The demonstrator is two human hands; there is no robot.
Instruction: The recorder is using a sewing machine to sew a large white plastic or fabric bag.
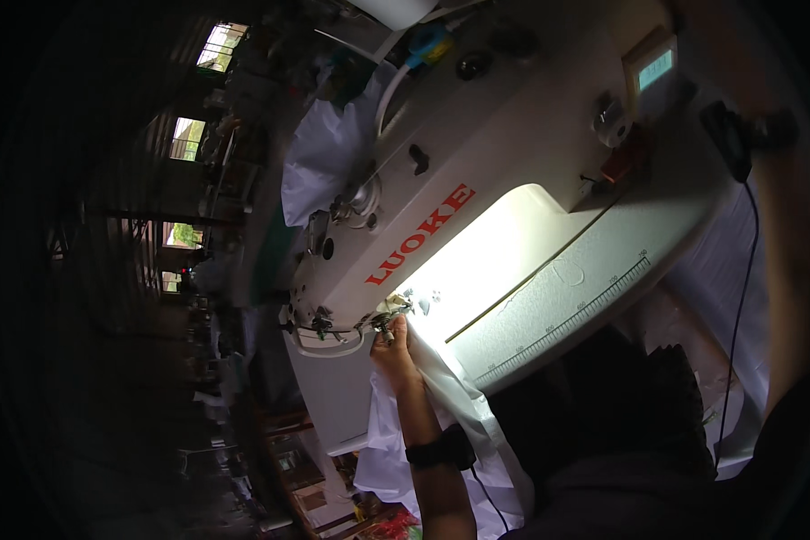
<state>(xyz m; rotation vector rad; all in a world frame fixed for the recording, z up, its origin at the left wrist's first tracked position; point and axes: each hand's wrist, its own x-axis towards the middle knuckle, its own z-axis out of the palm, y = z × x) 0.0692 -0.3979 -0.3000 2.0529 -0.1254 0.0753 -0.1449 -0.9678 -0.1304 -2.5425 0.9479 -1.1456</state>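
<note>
A dim room with small bright windows (188,139) lies left of a white sewing machine (513,135) and its lit bed (558,292). The left hand (394,348) curls at the needle area (its grip hard to make out); the right hand (718,52), shadowed, cannot be read. White, creased cloth (468,405) drapes off the bed, beside the left forearm.

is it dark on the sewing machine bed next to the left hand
No, bright light falls on the sewing machine bed beside the left hand.
</note>
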